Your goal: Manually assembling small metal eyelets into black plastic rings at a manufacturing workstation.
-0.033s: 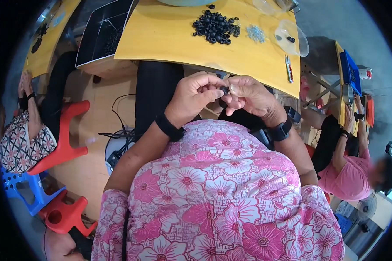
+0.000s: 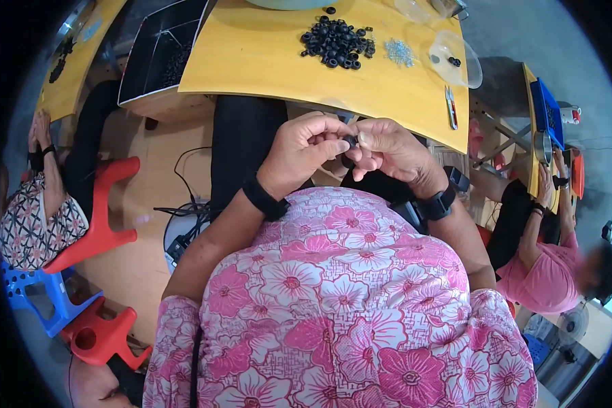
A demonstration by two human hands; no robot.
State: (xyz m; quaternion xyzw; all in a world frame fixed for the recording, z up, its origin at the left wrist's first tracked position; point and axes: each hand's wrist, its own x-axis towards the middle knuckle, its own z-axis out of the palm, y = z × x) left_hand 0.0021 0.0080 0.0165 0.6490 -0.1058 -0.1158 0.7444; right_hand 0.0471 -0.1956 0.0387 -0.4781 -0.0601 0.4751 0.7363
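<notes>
Just in front of the yellow table's near edge, both hands meet over my lap. Between the fingertips is a small black ring-like part [image 2: 349, 141], mostly covered by fingers. My left hand [image 2: 308, 146] pinches it with thumb and index finger. From the other side, the thumb and fingers of my right hand [image 2: 392, 148] close at the same part; whether they hold a second tiny piece cannot be made out. Beyond the hands, a pile of black ring-shaped parts [image 2: 336, 41] lies on the table, beside a small heap of clear bits [image 2: 399, 52].
Red-handled snips [image 2: 451, 107] lie near the yellow table's [image 2: 251, 61] right edge, below a clear plastic tub [image 2: 474, 66]. A black-lined box [image 2: 158, 61] stands left of the table. Red stools [image 2: 100, 214] and cables [image 2: 190, 211] are at my left. Other people sit on both sides.
</notes>
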